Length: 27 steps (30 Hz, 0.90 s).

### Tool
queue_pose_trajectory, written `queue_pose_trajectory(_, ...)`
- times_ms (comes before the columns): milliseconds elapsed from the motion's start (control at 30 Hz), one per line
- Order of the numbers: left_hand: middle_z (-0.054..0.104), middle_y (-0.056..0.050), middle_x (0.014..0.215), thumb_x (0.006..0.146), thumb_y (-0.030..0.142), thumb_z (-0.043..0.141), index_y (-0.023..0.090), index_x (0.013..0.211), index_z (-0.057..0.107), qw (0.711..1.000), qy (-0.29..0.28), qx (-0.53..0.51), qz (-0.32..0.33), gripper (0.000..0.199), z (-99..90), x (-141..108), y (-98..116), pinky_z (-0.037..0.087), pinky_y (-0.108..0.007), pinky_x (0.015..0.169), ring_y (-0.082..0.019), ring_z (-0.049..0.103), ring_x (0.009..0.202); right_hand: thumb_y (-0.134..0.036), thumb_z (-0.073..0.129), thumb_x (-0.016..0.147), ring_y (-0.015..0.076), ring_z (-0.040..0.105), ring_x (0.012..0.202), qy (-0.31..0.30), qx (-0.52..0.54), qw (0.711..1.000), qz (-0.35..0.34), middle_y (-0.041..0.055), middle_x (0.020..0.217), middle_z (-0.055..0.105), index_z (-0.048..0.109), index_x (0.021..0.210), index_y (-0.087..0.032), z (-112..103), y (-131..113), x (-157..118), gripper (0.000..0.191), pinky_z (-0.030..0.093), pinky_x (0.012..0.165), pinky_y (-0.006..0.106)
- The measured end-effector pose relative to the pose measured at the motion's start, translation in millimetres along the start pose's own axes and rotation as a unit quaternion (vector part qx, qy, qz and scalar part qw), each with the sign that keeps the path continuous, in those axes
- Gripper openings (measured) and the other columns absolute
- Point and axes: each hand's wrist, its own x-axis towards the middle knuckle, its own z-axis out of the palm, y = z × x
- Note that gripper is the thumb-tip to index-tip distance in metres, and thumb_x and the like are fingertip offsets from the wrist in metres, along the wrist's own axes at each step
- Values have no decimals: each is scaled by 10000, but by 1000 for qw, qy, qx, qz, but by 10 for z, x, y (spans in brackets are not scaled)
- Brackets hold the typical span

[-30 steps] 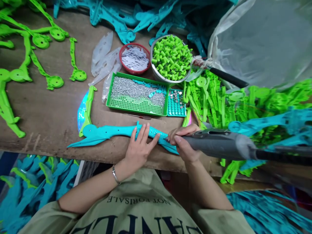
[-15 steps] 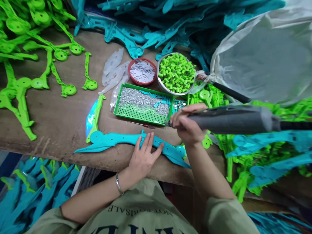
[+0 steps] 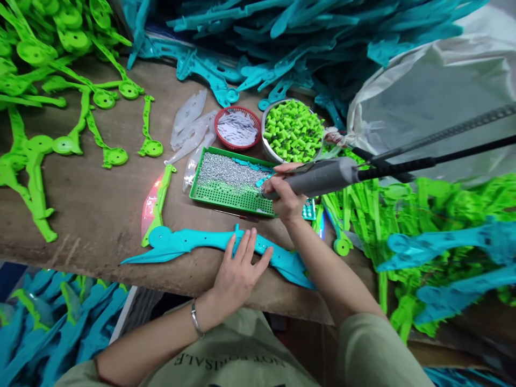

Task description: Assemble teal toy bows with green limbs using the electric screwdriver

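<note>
A long blue plastic toy bow [image 3: 209, 239] lies across the table near its front edge. My left hand [image 3: 239, 269] rests on it, fingers stretched out and pressing it down. My right hand [image 3: 286, 196] is wrapped round a grey electric screwdriver [image 3: 322, 178], whose cable runs off to the right. The driver's tip is over the right part of a green tray [image 3: 226, 199] filled with small silver screws [image 3: 226, 171]; whether it touches them I cannot tell. A green part with a lit, reddish clear blade [image 3: 155, 207] lies at the bow's left end.
Behind the tray stand a red basket [image 3: 238, 128] of white strips and a bowl of green caps [image 3: 294, 129]. Green parts [image 3: 36, 145] cover the left; more green and blue parts [image 3: 435, 247] heap up at right. A white sack [image 3: 427, 107] stands at back right.
My right hand has moved left with the screwdriver, from the tray's right corner to over the screws. The clear blade's light went from blue to reddish. My left hand stays on the bow.
</note>
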Motion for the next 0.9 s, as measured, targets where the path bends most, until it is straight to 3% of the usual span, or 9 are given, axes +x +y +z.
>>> queue_pose_trajectory(233,543,-273,1489,940,156,609,228,1433,548,1000,-6,4,-1,502,-18,17,-1,453,-552,1103,-358,542,1400,-541,760,779,138,507,449,-8,13,1000,13,-80,526,499,561,881,-274,53,7,22,348,464,506,336)
queue_pose_trajectory(367,527,-269,1506,933,137,609,236,1442,546,1000,-12,-2,0,523,-13,14,-10,443,-560,1117,-354,530,1412,-526,743,791,143,524,461,11,11,1000,6,-76,539,507,589,924,-282,19,-246,-3,318,484,526,342)
queue_pose_trajectory(500,467,-281,1549,925,101,595,238,1494,502,1000,-23,-16,4,592,17,-8,-26,407,-593,1142,-368,481,1451,-420,745,817,147,532,464,24,23,999,-23,-74,548,513,611,942,-299,-204,-710,-218,220,492,529,341)
queue_pose_trajectory(633,342,-265,1626,921,61,574,241,1556,427,999,-24,-27,9,677,48,-25,-37,344,-618,1188,-368,391,1509,-396,740,834,143,489,411,39,-20,999,-23,-79,510,505,625,906,-289,-547,-1034,-612,173,463,479,331)
queue_pose_trajectory(767,328,-254,1632,931,50,574,246,1545,445,999,-2,-33,8,657,65,-21,-37,359,-618,1185,-363,380,1514,-304,738,810,142,512,416,88,-37,995,-8,-77,519,546,660,923,-267,-819,-1076,-965,142,478,484,325)
queue_pose_trajectory(900,311,-247,1640,947,63,583,251,1518,487,999,11,-42,6,608,81,-13,-38,356,-629,1185,-367,377,1514,-245,732,778,151,533,419,116,-26,993,0,-81,522,575,670,922,-268,-901,-1016,-1108,158,491,496,331)
